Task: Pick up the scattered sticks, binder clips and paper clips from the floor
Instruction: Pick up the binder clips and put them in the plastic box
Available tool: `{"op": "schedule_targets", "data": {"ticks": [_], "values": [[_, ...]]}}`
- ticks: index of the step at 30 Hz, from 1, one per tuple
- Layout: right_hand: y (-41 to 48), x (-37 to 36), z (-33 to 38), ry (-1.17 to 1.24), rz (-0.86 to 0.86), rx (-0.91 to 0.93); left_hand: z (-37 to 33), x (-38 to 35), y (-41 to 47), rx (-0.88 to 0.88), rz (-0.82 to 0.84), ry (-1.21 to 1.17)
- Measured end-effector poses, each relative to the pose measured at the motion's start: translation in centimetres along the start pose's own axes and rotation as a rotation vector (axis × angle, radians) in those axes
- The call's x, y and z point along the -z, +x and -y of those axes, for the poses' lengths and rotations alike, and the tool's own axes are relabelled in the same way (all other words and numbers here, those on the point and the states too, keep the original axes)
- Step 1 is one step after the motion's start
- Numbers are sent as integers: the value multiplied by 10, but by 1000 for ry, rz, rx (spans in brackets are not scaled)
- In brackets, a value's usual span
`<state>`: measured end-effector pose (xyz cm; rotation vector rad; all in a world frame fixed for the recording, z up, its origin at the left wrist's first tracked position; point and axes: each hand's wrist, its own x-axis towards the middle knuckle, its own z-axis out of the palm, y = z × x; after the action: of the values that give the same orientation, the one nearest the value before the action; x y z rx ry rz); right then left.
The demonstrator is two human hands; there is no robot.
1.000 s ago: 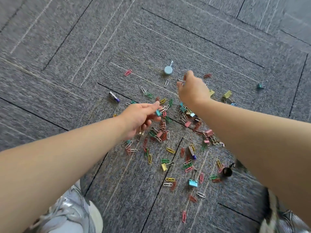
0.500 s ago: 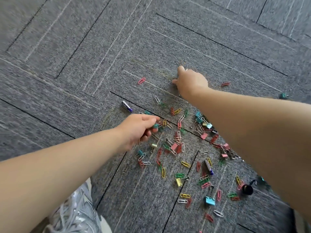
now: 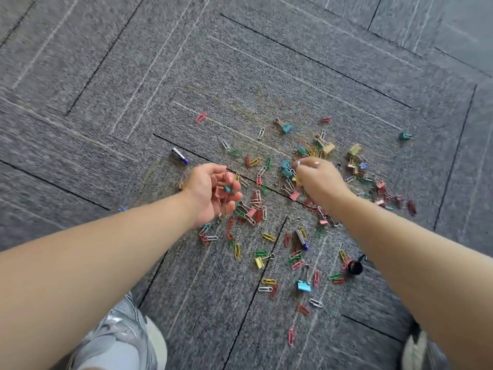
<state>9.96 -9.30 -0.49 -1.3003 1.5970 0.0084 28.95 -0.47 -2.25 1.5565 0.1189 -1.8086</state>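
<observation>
Coloured paper clips (image 3: 268, 236) and small binder clips (image 3: 304, 286) lie scattered over the grey carpet. My left hand (image 3: 213, 192) is turned palm up above the pile and cups a pink binder clip, a teal one and some paper clips. My right hand (image 3: 318, 180) hovers over the heap's middle with fingers pinched on a small pale item at its fingertips; what that item is I cannot make out. Two short white and blue sticks lie on the floor, one at the upper left (image 3: 180, 155) and one lower in the pile (image 3: 302, 239). A black binder clip (image 3: 354, 267) lies by my right forearm.
Grey carpet tiles (image 3: 133, 76) with dark seams cover the floor all around. A grey shoe (image 3: 120, 337) shows at the bottom left, another shoe (image 3: 418, 351) at the bottom right. A lone teal binder clip (image 3: 405, 135) lies far right, a pink paper clip (image 3: 201, 116) at the top.
My right hand has drawn back from the far edge of the pile to its middle, pinching something. My left hand has turned palm up with clips in it. The view has shifted.
</observation>
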Motion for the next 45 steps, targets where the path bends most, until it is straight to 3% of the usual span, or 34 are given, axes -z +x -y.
{"op": "schedule_targets", "data": {"ticks": [4, 7, 10, 14, 19, 26, 30, 33, 38, 42, 45], "values": [[2, -23, -8, -161, -74, 3, 3, 2, 5, -22, -43, 209], [6, -47, -3, -492, -46, 129, 6, 6, 8, -154, -147, 554], [-5, -77, -1, -768, 4, 243, 5, 15, 9, -274, -222, 751], [-24, -108, -12, -839, 9, 223, 2, 30, 13, -268, -276, 735], [-55, -125, -38, -1018, 39, 360, 3, 40, 13, -281, -288, 734], [-53, -118, -44, -958, 80, 430, 9, 45, 11, -306, -243, 832], [-48, -98, -20, -807, 116, 210, 2, 38, -6, -267, -218, 854], [-67, -59, 11, -550, -8, 84, -26, 23, -43, -299, -159, 942], [-147, 50, 66, -309, -210, 106, -92, -43, -143, -456, -118, 1035], [-261, 161, 95, -210, -455, 187, -114, -138, -266, -620, -43, 1026], [-370, 240, 101, -176, -657, 236, -90, -221, -379, -716, 93, 941]]}}
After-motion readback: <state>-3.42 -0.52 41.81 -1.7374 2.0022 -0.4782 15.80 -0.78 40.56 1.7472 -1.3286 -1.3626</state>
